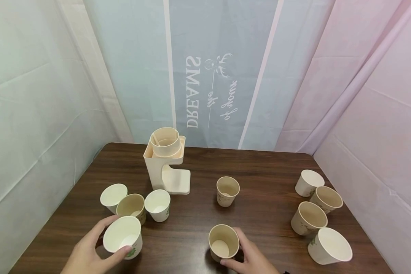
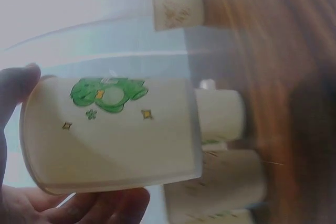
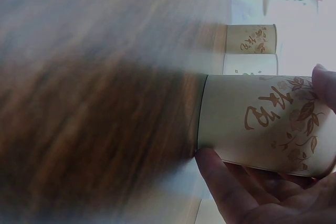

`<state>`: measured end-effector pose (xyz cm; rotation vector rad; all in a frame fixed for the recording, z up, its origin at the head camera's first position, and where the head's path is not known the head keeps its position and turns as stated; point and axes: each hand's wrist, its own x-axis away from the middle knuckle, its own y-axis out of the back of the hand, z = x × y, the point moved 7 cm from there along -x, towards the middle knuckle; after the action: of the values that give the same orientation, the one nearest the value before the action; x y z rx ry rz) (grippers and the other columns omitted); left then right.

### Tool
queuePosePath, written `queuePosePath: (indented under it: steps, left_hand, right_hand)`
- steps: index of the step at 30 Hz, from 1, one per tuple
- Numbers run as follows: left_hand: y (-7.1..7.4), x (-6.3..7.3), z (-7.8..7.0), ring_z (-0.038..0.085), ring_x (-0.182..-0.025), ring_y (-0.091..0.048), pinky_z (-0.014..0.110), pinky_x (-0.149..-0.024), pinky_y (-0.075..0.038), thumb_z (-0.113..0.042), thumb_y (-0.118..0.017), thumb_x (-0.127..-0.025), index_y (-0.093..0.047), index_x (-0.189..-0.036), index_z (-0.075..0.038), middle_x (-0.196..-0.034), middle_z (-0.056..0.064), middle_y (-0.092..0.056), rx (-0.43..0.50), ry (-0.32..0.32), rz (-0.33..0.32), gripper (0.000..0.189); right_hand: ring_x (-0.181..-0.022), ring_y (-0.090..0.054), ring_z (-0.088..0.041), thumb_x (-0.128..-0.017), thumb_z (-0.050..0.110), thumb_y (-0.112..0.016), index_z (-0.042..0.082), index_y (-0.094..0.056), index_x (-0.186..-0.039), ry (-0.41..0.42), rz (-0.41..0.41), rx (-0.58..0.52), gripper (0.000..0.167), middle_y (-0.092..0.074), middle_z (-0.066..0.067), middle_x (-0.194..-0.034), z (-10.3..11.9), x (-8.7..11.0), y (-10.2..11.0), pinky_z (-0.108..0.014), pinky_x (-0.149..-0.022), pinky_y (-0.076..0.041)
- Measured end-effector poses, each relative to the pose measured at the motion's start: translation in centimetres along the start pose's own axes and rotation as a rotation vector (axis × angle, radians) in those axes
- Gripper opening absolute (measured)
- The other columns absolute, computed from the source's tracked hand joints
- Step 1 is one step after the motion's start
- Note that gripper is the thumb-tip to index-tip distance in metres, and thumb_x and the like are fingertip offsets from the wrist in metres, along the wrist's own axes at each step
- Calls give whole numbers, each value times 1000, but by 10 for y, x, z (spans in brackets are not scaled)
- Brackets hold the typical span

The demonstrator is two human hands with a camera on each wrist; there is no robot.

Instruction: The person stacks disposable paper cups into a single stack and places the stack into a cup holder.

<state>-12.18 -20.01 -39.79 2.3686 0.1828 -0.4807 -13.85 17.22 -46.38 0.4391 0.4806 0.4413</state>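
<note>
White cup (image 1: 123,235): left hand (image 1: 90,249) gripped it, green bear (image 2: 109,94) showing!
Tan cup (image 1: 223,242): and right hand (image 1: 249,255) clasped that one!

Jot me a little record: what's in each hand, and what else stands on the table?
Left hand: holds a green-printed white cup, raised off the table
Right hand: holds a brown floral cup
Left group: two white cups, one brown cup
Centre: one lone brown cup
Right group: two white cups, two brown cups
Beige stand: behind the left group
</note>
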Motion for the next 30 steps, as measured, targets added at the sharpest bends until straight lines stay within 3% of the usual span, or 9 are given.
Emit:
queuePosePath:
  steps: [4,8,14,19,23,30]
  left_hand:
    - [-6,-12,-28,2,-92,-62,11,-76,-48,-12,-97,-65,-60,-135,-14,-117,-6,-66,72,-133,31,80]
    - [-19,-21,-54,4,-102,-61,9,-87,-43,-16,-97,-67,-58,-138,-14,-124,-3,-65,131,-222,83,81]
    - [-44,-31,-86,8,-109,-60,19,-91,-49,-30,-91,-77,-54,-142,-20,-127,-11,-62,181,-245,212,75]
    - [-61,-39,-108,9,-115,-59,24,-96,-49,-34,-89,-81,-52,-143,-23,-133,-12,-60,228,-263,278,74]
    - [-75,-45,-120,12,-121,-58,27,-100,-48,-36,-88,-81,-51,-144,-23,-136,-11,-59,293,-263,325,74]
    - [-101,-55,-137,16,-111,-62,35,-94,-53,-34,-86,-83,-51,-144,-19,-129,-8,-62,397,-290,384,72]
  right_hand:
    - [-109,-63,-20,-87,18,-84,9,-46,-142,0,-14,27,67,-64,-9,-127,1,0,2,-25,-94,-50]
    - [-109,-63,-20,-87,17,-84,9,-46,-142,6,-13,24,67,-64,-9,-127,1,0,2,-24,-94,-49]
    - [-108,-63,-21,-86,13,-84,7,-46,-142,39,-15,13,69,-64,-11,-127,3,-1,0,-24,-94,-50]
    - [-108,-63,-20,-85,12,-85,6,-46,-142,43,-22,8,69,-63,-11,-126,4,-1,0,-24,-94,-50]
    - [-110,-63,-18,-85,15,-85,7,-47,-142,35,-34,34,69,-64,-9,-127,3,-2,0,-22,-96,-48]
    - [-110,-63,-17,-88,19,-83,11,-44,-146,5,-35,65,71,-64,-7,-128,0,-6,0,-22,-96,-48]
